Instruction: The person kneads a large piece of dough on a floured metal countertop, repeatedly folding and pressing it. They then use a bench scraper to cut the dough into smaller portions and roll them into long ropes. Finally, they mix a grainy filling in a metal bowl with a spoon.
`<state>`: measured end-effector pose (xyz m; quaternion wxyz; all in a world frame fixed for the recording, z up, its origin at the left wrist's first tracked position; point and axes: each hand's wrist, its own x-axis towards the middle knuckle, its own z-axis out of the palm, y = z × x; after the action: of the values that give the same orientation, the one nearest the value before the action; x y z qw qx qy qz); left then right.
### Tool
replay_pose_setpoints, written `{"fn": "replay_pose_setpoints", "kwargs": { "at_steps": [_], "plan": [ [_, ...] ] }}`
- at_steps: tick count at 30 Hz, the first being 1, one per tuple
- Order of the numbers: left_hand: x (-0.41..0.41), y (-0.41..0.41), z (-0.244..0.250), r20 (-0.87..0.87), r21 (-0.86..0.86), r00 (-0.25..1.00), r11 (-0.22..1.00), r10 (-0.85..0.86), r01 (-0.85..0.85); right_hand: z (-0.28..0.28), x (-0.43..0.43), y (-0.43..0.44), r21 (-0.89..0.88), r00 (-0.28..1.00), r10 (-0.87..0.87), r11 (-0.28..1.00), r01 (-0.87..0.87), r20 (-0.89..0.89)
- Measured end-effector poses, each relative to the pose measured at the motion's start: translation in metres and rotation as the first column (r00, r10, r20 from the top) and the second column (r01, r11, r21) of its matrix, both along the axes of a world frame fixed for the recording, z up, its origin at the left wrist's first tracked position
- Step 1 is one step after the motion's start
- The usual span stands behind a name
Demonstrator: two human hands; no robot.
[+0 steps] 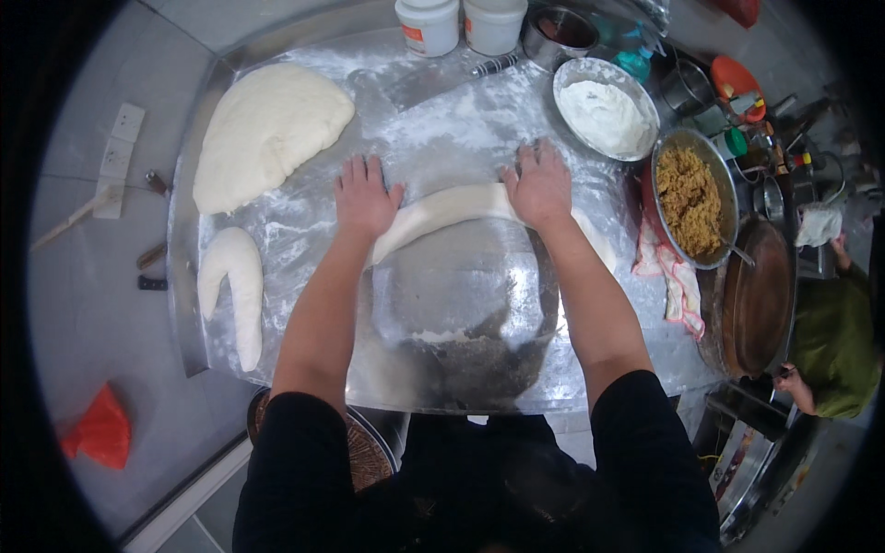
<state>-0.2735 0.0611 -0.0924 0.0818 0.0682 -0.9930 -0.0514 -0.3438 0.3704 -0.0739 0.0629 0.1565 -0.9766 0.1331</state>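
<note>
A long rope of white dough (449,207) curves across the floured metal worktop (442,131). My left hand (368,197) lies palm down with its fingers apart, at the rope's left part. On the right side my right hand (539,183) rests flat over the same rope, fingers forward; the rope's right end (594,238) shows beyond my forearm. A big slab of dough (273,135) sits at the back left. Nearer the left edge is a shorter dough strip (238,290), bent into a hook.
A bowl of flour (606,114) and a bowl of yellow-brown filling (691,200) with a spoon stand at the right, near a cloth (671,276) and a round wooden board (757,301). White tubs (430,31) line the back. Another person (833,339) is at far right.
</note>
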Motion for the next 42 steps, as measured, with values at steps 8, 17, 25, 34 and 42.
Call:
{"fn": "replay_pose_setpoints", "kwargs": {
  "at_steps": [8, 17, 25, 34, 42],
  "plan": [
    [0.213, 0.061, 0.060, -0.110, 0.266, 0.901, 0.861, -0.419, 0.433, 0.064, 0.182, 0.062, -0.041, 0.881, 0.350, 0.934, -0.356, 0.319],
    [0.199, 0.042, 0.065, 0.117, 0.105, 0.940, 0.946, -0.319, 0.308, 0.045, 0.142, 0.129, 0.112, 0.920, 0.334, 0.926, -0.361, 0.207],
    [0.299, 0.013, 0.070, 0.116, 0.268, 0.983, 0.949, 0.140, -0.167, 0.087, 0.195, 0.166, 0.051, 0.949, 0.175, 0.979, -0.195, 0.261],
    [0.346, 0.002, 0.056, -0.021, 0.302, 0.923, 0.882, 0.385, -0.361, 0.055, -0.101, 0.127, -0.155, 0.996, 0.085, 0.984, -0.089, -0.036],
    [0.439, 0.027, 0.084, 0.048, 0.242, 0.799, 0.769, 0.599, -0.591, -0.038, -0.209, 0.121, -0.150, 0.947, -0.016, 0.986, 0.067, 0.322]
  ]
}}
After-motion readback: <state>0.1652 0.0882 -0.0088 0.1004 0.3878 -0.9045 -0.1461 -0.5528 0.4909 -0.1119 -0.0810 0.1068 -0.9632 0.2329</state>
